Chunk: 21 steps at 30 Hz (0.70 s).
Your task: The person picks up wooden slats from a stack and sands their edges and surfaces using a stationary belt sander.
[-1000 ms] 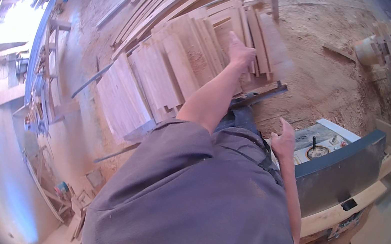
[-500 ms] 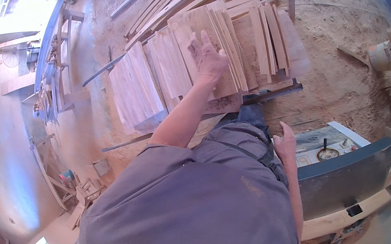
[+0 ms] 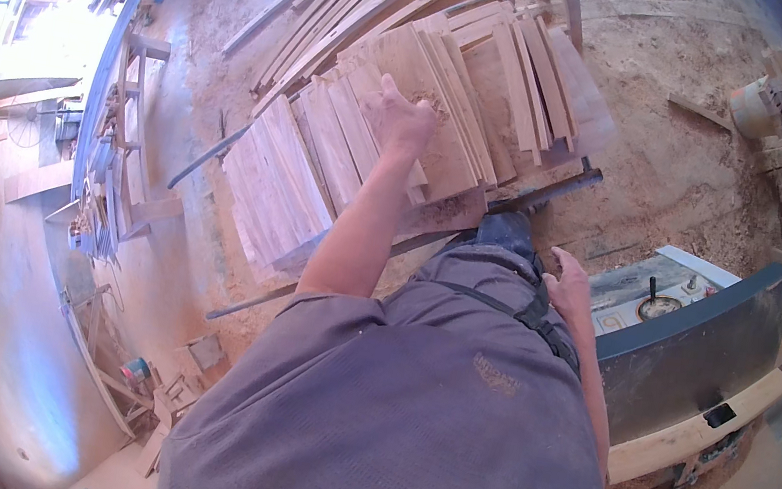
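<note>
Sawdust-strewn floor (image 3: pixel 680 202) shows across the upper right; pale wall along the left rim. Nearest: wearer's grey top (image 3: pixel 405 419), filling the lower centre and hiding whatever lies beneath it.

Right hand (image 3: pixel 569 283): right of centre, beside the machine (image 3: pixel 698 356); fingers parted, grip unclosed. Machine's dark curved panel blocks part of its light top, where a small black handle (image 3: pixel 653 287) stands at a round fitting (image 3: pixel 660 307). Pale timber rail (image 3: pixel 694 447) runs along the panel's lower side.

Left hand (image 3: pixel 399 122): upper centre, over the stacked boards (image 3: pixel 270 176), thumb and fingers spread apart; cannot tell whether they grip a board edge. Boards extend from left of centre to the upper centre, lying slanted and overlapping; left forearm covers part of them. Loose sawdust lies on the middle boards. Dark metal bar (image 3: pixel 561 187) projects past their lower right end; thin rod (image 3: pixel 251 305) lies near their lower left.

Lower left: small can (image 3: pixel 135 370) beside scrap wood (image 3: pixel 156 427). Farther: long wood strips (image 3: pixel 346 5) at top centre, behind the boards; single offcut (image 3: pixel 699 113) and pale bucket (image 3: pixel 753 111), upper right. Timber rack (image 3: pixel 135 95) stands upper left; bright window (image 3: pixel 58 38) beyond, glare washing out its detail.
</note>
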{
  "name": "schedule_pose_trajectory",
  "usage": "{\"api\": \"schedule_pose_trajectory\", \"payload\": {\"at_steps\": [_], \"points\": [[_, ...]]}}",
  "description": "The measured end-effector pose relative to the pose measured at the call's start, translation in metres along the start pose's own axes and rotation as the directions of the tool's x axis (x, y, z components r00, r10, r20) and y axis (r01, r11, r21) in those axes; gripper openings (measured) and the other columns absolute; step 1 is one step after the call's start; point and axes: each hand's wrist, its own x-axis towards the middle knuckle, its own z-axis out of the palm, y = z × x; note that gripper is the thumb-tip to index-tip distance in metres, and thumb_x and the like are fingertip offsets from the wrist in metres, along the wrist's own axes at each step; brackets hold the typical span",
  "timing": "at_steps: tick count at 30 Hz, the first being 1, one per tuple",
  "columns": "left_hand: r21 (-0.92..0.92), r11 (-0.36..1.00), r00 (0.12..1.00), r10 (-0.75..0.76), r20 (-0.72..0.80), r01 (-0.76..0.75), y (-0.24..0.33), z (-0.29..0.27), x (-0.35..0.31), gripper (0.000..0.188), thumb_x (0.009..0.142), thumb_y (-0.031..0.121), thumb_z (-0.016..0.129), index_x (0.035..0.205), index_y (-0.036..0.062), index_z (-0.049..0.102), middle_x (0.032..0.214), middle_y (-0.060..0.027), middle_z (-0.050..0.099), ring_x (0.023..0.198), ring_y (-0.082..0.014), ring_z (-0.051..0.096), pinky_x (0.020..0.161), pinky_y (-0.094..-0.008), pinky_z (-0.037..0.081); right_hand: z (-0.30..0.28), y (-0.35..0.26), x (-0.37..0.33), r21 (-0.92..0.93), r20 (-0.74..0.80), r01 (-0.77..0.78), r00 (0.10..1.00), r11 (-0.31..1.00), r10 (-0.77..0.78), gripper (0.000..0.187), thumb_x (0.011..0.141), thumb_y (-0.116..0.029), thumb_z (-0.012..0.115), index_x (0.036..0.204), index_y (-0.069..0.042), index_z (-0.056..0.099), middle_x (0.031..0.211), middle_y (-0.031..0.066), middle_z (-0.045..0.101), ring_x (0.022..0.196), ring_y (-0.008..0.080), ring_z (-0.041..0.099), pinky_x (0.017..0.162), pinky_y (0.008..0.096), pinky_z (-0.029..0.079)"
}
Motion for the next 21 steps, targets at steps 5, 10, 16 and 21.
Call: {"api": "schedule_pose_trajectory", "payload": {"at_steps": [5, 10, 16, 21], "points": [[0.229, 0.971, 0.990, 0.089, -0.107, -0.063, -0.033, -0.003, 0.071, 0.067, 0.073, 0.027, 0.076, 0.130, -0.0036, 0.056, 0.126, -0.0282, 0.065, 0.124, -0.0401, 0.060, 0.108, -0.0455, 0.044, 0.004, 0.006, -0.003, 0.045, -0.027, 0.026, 0.999, 0.999, -0.025, 0.055, 0.080, -0.009, 0.071, 0.133, -0.001, 0.060, 0.131, 0.0232, 0.064, 0.124, 0.0394, 0.060, 0.108, 0.0442, 0.046], [0.015, 0.991, 0.980, 0.128, 0.151, -0.132, -0.023, -0.005, 0.098, 0.078, 0.073, 0.022, 0.078, 0.141, -0.0036, 0.050, 0.129, -0.0279, 0.063, 0.129, -0.0385, 0.057, 0.110, -0.0434, 0.043, 0.009, 0.015, -0.008, 0.039, -0.028, -0.013, 1.000, 0.999, 0.014, 0.054, 0.080, -0.009, 0.072, 0.132, -0.001, 0.061, 0.127, 0.0237, 0.065, 0.120, 0.0400, 0.061, 0.104, 0.0448, 0.048], [-0.214, 0.916, 0.939, 0.343, -0.019, -0.339, 0.019, 0.014, 0.037, 0.086, 0.072, 0.023, 0.082, 0.145, -0.0073, 0.048, 0.124, -0.0264, 0.066, 0.126, -0.0381, 0.059, 0.109, -0.0410, 0.046, 0.015, 0.020, -0.012, 0.015, -0.012, 0.023, 1.000, 1.000, -0.023, 0.054, 0.079, -0.008, 0.072, 0.132, -0.002, 0.061, 0.125, 0.0241, 0.066, 0.116, 0.0402, 0.063, 0.101, 0.0449, 0.050], [-0.706, 0.695, 0.902, 0.206, 0.380, 0.139, 0.022, 0.003, 0.063, 0.054, 0.087, 0.013, 0.075, 0.134, -0.0088, 0.059, 0.115, -0.0224, 0.071, 0.104, -0.0331, 0.070, 0.093, -0.0399, 0.057, -0.004, -0.007, -0.001, 0.103, 0.003, -0.020, 1.000, 0.994, 0.020, 0.052, 0.082, -0.009, 0.072, 0.133, -0.002, 0.061, 0.127, 0.0235, 0.066, 0.117, 0.0358, 0.066, 0.102, 0.0417, 0.051]]}}
